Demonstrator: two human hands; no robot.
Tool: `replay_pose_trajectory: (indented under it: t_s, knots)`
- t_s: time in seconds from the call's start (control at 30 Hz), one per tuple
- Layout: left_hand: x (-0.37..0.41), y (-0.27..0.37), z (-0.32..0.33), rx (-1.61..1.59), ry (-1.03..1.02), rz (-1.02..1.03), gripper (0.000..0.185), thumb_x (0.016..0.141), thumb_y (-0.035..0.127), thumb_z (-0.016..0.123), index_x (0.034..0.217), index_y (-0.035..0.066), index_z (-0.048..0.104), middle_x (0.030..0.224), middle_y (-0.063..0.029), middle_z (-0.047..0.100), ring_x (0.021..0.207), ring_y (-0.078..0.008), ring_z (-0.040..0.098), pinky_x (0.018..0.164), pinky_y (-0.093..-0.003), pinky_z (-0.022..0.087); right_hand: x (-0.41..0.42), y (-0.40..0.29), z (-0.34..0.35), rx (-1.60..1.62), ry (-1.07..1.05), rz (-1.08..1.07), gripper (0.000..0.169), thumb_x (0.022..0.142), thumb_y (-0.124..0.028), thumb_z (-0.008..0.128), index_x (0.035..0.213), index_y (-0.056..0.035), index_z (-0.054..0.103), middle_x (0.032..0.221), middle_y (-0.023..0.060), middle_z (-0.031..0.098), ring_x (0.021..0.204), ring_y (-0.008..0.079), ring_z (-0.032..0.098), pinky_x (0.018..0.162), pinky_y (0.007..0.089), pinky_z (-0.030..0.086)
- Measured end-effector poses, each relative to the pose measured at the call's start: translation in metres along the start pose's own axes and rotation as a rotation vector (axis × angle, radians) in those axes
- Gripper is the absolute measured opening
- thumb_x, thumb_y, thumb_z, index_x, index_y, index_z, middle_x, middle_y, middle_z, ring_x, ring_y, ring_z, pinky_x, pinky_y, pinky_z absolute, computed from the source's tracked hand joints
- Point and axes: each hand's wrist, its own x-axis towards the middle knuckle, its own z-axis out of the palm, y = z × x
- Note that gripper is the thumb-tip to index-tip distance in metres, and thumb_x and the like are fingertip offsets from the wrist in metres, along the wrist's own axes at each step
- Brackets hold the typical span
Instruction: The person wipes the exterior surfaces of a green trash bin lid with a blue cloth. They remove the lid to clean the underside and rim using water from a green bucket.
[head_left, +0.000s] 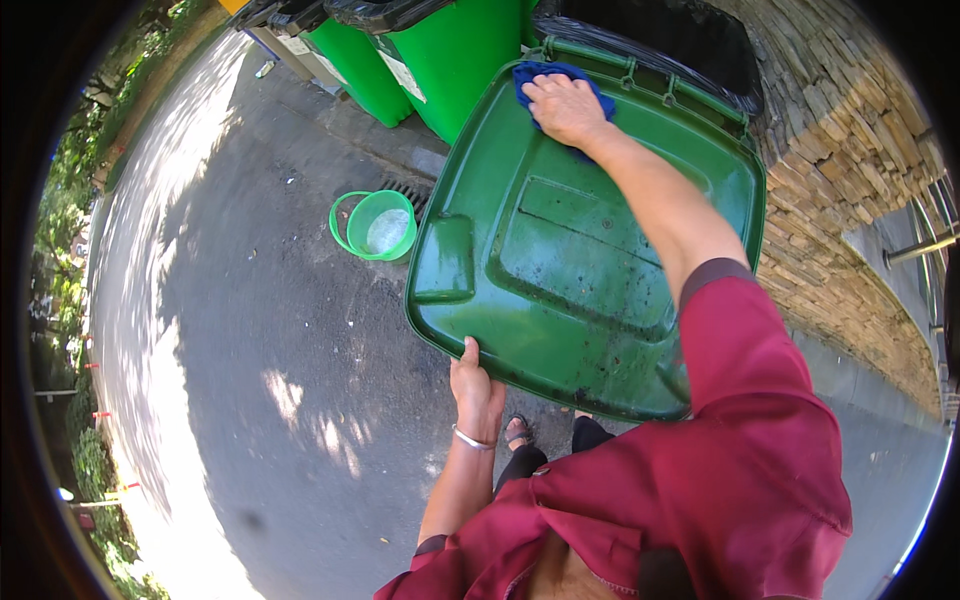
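Note:
In front of me is the green plastic lid of a wheeled bin, its hinge side at the top of the view. Dark specks and grime show on its middle and near right part. My right hand presses a dark blue cloth onto the lid's far left corner, by the hinges. With the thumb over the rim and the other fingers underneath, my left hand grips the lid's near left edge. What lies under the lid is hidden.
A light green bucket of foamy water stands on the asphalt left of the lid. Beyond are more green wheeled bins and a black plastic bag. A stone wall runs along the right.

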Motion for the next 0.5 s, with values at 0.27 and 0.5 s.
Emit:
replay_pose_trajectory:
  t_s: [0.27, 0.5]
  knots:
    - [-0.003, 0.001, 0.003, -0.1, 0.003, 0.007, 0.028, 0.095, 0.009, 0.039, 0.123, 0.004, 0.041, 0.116, -0.0098, 0.052, 0.104, -0.0236, 0.052, 0.09, -0.0407, 0.044, -0.1, 0.06, -0.044, -0.258, 0.004, 0.401, 0.023, 0.082, -0.019, 0.047, 0.1, -0.0116, 0.059, 0.101, 0.0044, 0.057, 0.098, 0.0274, 0.049, 0.076, 0.0436, 0.043]
    - [0.001, -0.002, 0.0, -0.023, 0.014, 0.031, 0.028, 0.095, 0.009, 0.041, 0.122, 0.002, 0.043, 0.117, -0.0108, 0.052, 0.105, -0.0245, 0.052, 0.091, -0.0415, 0.044, -0.019, -0.022, -0.003, -0.059, -0.065, 0.143, 0.02, 0.08, -0.015, 0.049, 0.095, -0.0104, 0.059, 0.101, 0.0071, 0.057, 0.1, 0.0268, 0.05, 0.075, 0.0461, 0.042]
